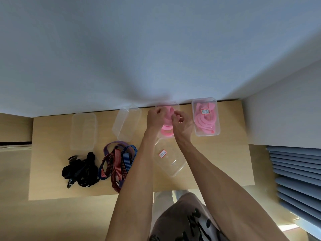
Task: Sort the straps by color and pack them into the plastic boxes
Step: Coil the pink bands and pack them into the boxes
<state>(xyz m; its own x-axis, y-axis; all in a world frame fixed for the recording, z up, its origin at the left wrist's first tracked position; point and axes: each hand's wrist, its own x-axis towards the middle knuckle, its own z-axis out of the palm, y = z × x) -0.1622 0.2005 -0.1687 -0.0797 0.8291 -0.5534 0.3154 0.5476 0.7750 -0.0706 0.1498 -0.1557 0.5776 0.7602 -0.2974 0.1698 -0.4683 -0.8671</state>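
Gripping pink strap (167, 132), both hands

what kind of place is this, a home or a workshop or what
Probably a plain indoor room, perhaps a home or small office. A light wooden table stands against a bare white wall, blue pleated blinds or curtain hang on the right, and the floor looks wooden. No tools or machinery show.

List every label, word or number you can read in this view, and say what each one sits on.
No text here can be read with confidence.
White label with red border on the lidded box of pink straps: handwritten characters, too blurred to read.
White label with red border on the clear lid near the table edge: handwritten characters, too small to read.
Black print on the person's shirt: partial shapes only, unreadable.
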